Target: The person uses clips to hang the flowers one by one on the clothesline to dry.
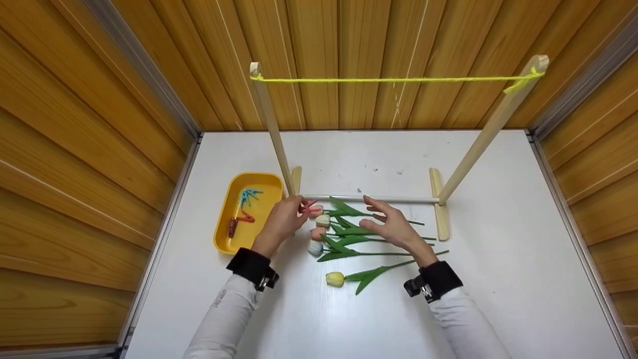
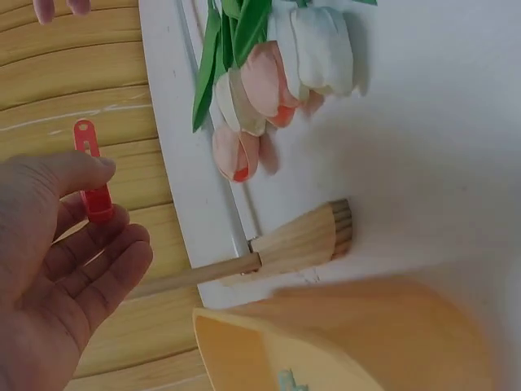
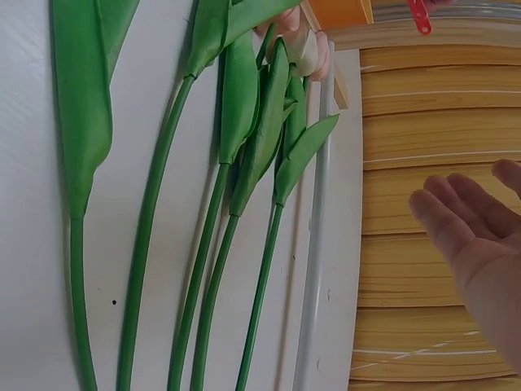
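Observation:
Between thumb and fingers my left hand point(image 1: 284, 219) pinches a red clothespin point(image 2: 95, 175), held up near the left post of the wooden stand. My right hand point(image 1: 391, 227) hovers over the tulip stems, fingers apart and holding nothing. Several artificial tulips lie on the white table below the hands, blossoms to the left and stems to the right. Among them are a pale blue-white tulip point(image 1: 315, 248), a pink tulip point(image 1: 318, 233) and, closest to me, a yellow tulip point(image 1: 335, 279).
A yellow tray point(image 1: 222, 224) on the left holds blue clothespins point(image 1: 250, 196) and red ones point(image 1: 244, 217). Two wooden posts point(image 1: 491, 134) carry a taut yellow string point(image 1: 389, 80), with a pale crossbar point(image 1: 413, 200) low between them. Wood-look panels point(image 1: 349, 40) surround the table.

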